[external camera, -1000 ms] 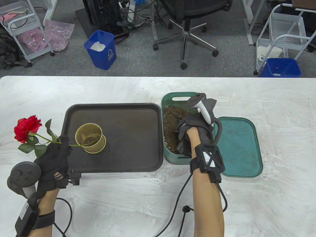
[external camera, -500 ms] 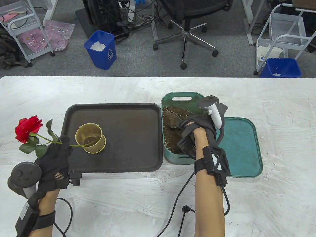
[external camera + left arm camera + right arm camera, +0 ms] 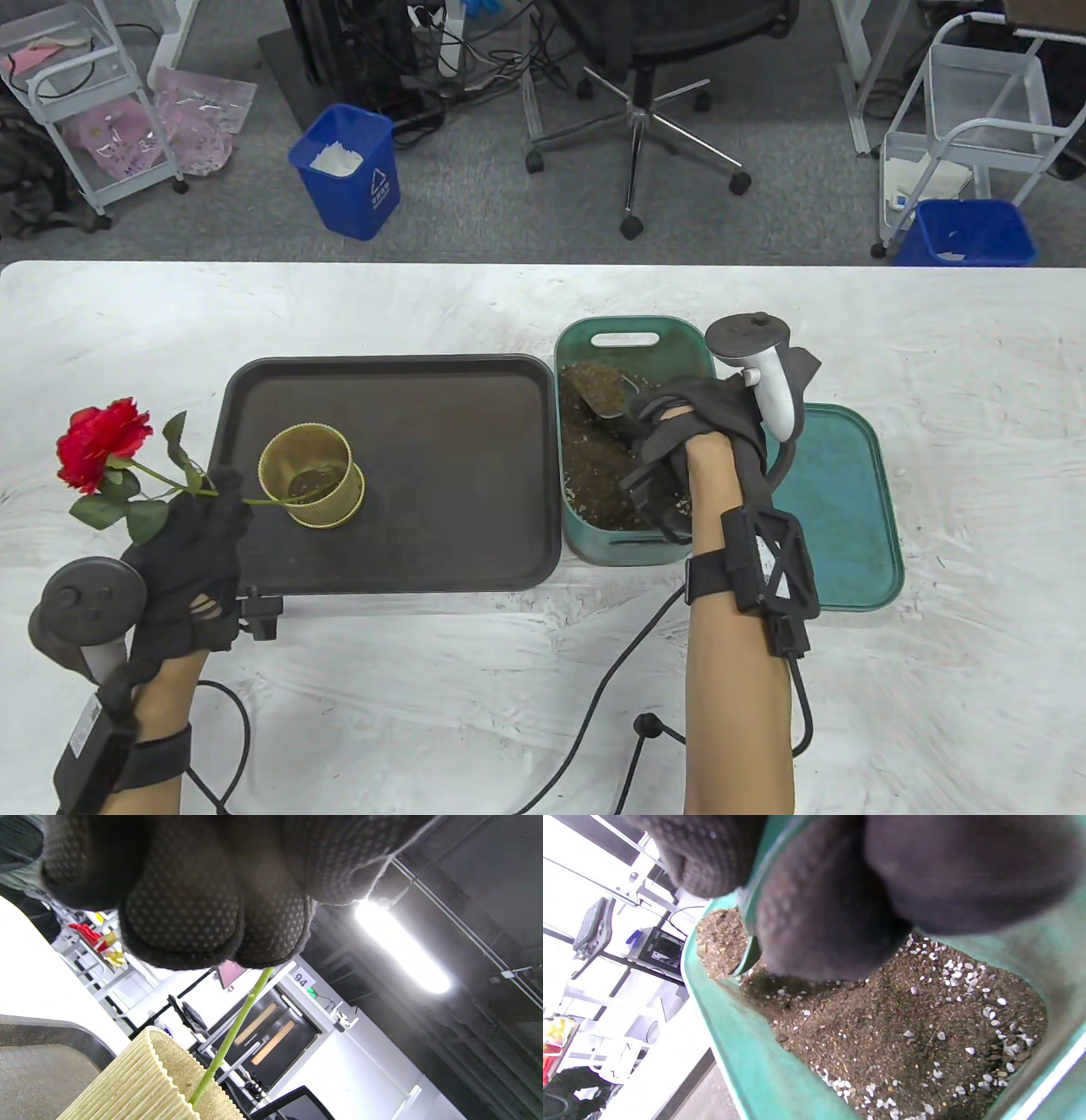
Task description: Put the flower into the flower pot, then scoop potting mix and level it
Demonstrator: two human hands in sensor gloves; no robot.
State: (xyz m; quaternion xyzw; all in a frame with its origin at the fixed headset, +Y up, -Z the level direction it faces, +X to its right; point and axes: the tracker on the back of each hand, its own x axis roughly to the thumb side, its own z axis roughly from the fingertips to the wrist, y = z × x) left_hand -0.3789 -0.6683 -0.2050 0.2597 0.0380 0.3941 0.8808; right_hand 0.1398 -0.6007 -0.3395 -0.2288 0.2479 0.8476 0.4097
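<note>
Red-headed flower [image 3: 103, 435], green stem slanting into ribbed pot [image 3: 310, 476]

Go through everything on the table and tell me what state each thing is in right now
Red artificial rose: stem in pot, leaning left.
Ribbed yellow flower pot: upright, nearly empty.
Green plastic bin: holds potting mix.
Small scoop: heaped with mix.
Green lid: off, lying flat.
Left hand: grips stem.
Right hand: holds scoop.

Ribbed matt flower pot [image 3: 311, 477]; grainy potting mix [image 3: 882, 1035]; smooth plastic bin [image 3: 626, 327].
</note>
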